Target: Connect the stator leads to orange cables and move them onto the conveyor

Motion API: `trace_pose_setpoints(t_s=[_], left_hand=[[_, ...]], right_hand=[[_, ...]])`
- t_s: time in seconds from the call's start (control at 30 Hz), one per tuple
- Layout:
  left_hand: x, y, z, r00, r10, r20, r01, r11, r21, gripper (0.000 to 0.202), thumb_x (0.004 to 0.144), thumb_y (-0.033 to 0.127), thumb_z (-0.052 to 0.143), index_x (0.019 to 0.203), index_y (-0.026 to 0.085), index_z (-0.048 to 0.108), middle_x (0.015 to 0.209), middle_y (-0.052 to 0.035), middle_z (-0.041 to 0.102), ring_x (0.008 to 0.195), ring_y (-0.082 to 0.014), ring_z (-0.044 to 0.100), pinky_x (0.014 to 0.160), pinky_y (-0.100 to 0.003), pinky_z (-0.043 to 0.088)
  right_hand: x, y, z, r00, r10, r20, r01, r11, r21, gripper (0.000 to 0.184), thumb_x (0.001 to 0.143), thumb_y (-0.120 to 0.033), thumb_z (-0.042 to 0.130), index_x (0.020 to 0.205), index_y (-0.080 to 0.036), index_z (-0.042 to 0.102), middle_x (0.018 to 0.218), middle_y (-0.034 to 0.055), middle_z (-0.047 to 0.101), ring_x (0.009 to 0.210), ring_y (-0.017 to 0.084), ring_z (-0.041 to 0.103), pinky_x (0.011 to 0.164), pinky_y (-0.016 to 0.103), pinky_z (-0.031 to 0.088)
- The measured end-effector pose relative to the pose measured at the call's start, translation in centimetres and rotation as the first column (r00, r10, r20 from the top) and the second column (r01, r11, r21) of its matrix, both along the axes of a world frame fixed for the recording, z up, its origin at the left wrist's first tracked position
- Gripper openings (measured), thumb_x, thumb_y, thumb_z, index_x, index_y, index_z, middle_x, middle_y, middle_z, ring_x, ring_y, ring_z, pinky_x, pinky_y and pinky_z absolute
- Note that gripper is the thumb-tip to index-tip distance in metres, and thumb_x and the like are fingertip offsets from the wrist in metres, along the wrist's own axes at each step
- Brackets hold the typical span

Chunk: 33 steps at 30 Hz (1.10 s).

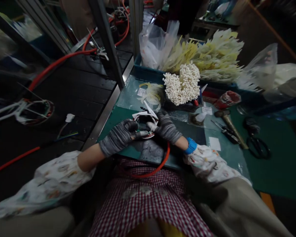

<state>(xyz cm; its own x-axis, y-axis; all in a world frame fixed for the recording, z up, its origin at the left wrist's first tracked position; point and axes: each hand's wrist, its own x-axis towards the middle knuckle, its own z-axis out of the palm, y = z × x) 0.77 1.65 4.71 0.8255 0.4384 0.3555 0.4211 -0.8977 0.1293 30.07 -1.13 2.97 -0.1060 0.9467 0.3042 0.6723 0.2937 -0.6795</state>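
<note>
Meanwhile, fingers of the gloved left hand (119, 136) and right hand (166, 126) grip a small round wired part (145, 123), a white-tipped bundle (181, 84) lying unworked nearby.

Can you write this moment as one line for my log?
Left hand: on round wired part | Right hand: same part | Nearby: red cable, white cable ties

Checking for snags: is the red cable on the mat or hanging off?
Hanging off: the red cable loops down past the near edge of the green mat, in front of the checked apron.
</note>
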Motion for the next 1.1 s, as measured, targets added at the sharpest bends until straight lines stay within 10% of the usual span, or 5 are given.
trace_pose_setpoints(t_s=[0.33,0.53,0.7,0.87,1.1], left_hand=[[0.8,-0.3,4.1,0.966,-0.179,-0.188,0.228,0.931,0.287,0.034,0.112,0.010,0.056,0.128,0.024,0.083,0.124,-0.0070,0.089,0.119,-0.0260,0.080,0.095,-0.038,0.063],[-0.4,-1.5,1.3,0.998,-0.066,-0.015,0.068,0.949,0.309,0.023,0.109,0.040,0.074,0.129,0.030,0.080,0.155,-0.0047,0.079,0.161,-0.0289,0.057,0.140,-0.050,0.033],[1.0,-1.4,-1.4,0.994,-0.047,0.098,0.024,0.974,0.224,0.023,0.102,0.051,0.086,0.112,0.032,0.077,0.136,-0.0005,0.085,0.157,-0.0253,0.060,0.138,-0.046,0.036],[3.5,-4.3,-4.2,0.953,0.230,0.195,-0.274,0.932,0.239,0.019,0.103,0.048,0.083,0.109,0.031,0.077,0.122,-0.0042,0.086,0.136,-0.0329,0.072,0.121,-0.056,0.050],[3.8,-4.7,-6.7,0.913,0.385,0.131,-0.390,0.921,0.013,0.037,0.092,0.060,0.088,0.114,0.031,0.081,0.139,-0.0074,0.081,0.138,-0.0363,0.066,0.129,-0.061,0.043]], right_hand=[[1.0,7.6,2.1,0.865,0.408,-0.293,-0.483,0.834,-0.266,0.031,0.076,-0.031,0.096,0.103,-0.020,0.087,0.106,0.0045,0.087,0.099,0.021,0.079,0.096,0.036,0.067],[0.5,0.4,-0.5,0.867,-0.067,-0.493,-0.059,0.970,-0.235,0.049,0.101,-0.068,0.071,0.125,-0.025,0.077,0.109,0.0065,0.083,0.100,0.024,0.078,0.090,0.040,0.069],[2.4,-6.3,-0.2,0.853,-0.194,-0.485,0.040,0.950,-0.309,0.046,0.112,-0.071,0.055,0.119,-0.029,0.073,0.082,-0.0005,0.074,0.064,0.020,0.064,0.062,0.034,0.060],[3.7,-2.0,1.7,0.989,-0.135,-0.052,0.132,0.990,-0.055,0.028,0.108,-0.040,0.065,0.126,-0.027,0.083,0.129,0.0112,0.085,0.114,0.032,0.078,0.100,0.047,0.065],[3.9,5.5,8.0,0.804,-0.420,0.420,0.340,0.905,0.254,0.038,0.108,-0.036,0.071,0.141,-0.020,0.080,0.154,0.0208,0.073,0.139,0.045,0.063,0.118,0.068,0.050]])
